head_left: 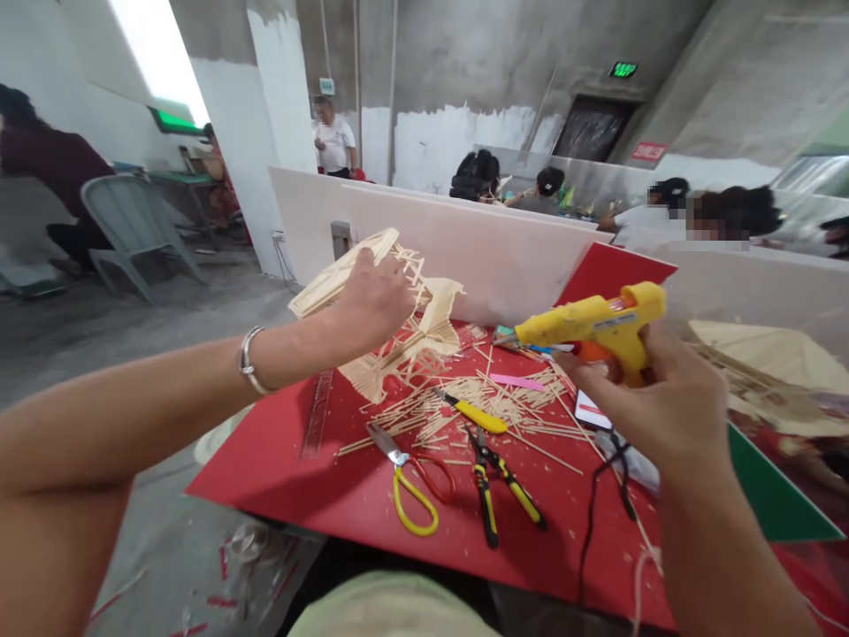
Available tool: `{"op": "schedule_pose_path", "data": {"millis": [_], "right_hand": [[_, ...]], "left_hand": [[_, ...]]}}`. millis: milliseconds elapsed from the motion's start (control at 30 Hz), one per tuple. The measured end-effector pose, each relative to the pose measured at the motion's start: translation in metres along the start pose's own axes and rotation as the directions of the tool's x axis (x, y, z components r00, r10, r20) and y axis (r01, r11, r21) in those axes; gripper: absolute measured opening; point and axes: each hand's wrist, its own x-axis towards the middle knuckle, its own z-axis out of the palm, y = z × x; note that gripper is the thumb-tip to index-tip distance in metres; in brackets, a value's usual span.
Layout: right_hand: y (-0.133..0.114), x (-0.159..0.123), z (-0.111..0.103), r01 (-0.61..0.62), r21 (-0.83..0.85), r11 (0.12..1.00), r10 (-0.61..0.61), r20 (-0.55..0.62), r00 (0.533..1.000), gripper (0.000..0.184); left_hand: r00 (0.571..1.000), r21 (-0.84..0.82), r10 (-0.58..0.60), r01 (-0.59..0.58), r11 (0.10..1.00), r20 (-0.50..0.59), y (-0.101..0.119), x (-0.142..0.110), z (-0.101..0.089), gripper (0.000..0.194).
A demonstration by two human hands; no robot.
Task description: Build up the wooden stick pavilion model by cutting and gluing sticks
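My right hand grips a yellow hot glue gun, its nozzle pointing left over the table. My left hand is closed at the top of a model building made of thin wooden sticks, with flared roof pieces; its fingertips are partly hidden. Loose wooden sticks lie heaped below the model. Among them rests a yellow utility knife. Closer to me are scissors with one red and one yellow handle, and black-and-yellow pliers.
The red table has a white partition along its back. A dark cord runs down its right side. A pink strip lies on the sticks. Beyond are several people and a grey chair. Scraps litter the floor at left.
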Motion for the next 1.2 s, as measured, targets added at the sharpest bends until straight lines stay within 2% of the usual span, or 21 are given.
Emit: {"op": "schedule_pose_path", "data": {"millis": [100, 200, 333, 467, 600, 867, 1200], "right_hand": [[-0.014, 0.011, 0.000, 0.169, -0.172, 0.970, -0.169, 0.012, 0.986, 0.051], [-0.027, 0.019, -0.001, 0.356, -0.250, 0.900, -0.358, 0.043, 0.933, 0.044], [-0.043, 0.024, 0.000, 0.490, -0.341, 0.802, -0.495, 0.081, 0.865, 0.041], [-0.057, 0.027, 0.001, 0.588, -0.393, 0.707, -0.621, 0.053, 0.782, 0.041], [-0.063, 0.029, 0.003, 0.625, -0.418, 0.659, -0.655, 0.088, 0.750, 0.031], [-0.063, 0.030, 0.009, 0.674, -0.419, 0.609, -0.691, 0.138, 0.710, 0.018], [-0.057, 0.033, 0.015, 0.709, -0.378, 0.596, -0.709, 0.166, 0.685, 0.020]], "left_hand": [[1.000, 0.035, -0.001, 0.001, 0.999, 0.013, 0.005, -0.009, -0.013, 0.028], [0.997, 0.156, 0.041, -0.050, 0.987, 0.060, 0.006, -0.016, -0.019, 0.027], [0.983, 0.329, 0.145, -0.174, 0.928, 0.110, 0.011, -0.020, -0.027, 0.021], [0.958, 0.496, 0.188, -0.274, 0.824, 0.217, 0.018, -0.019, -0.033, 0.019], [0.954, 0.529, 0.186, -0.286, 0.799, 0.235, 0.021, -0.016, -0.033, 0.020], [0.948, 0.475, 0.186, -0.292, 0.830, 0.257, 0.020, -0.009, -0.026, 0.018], [0.947, 0.449, 0.217, -0.304, 0.840, 0.236, 0.020, -0.004, -0.018, 0.019]]}}
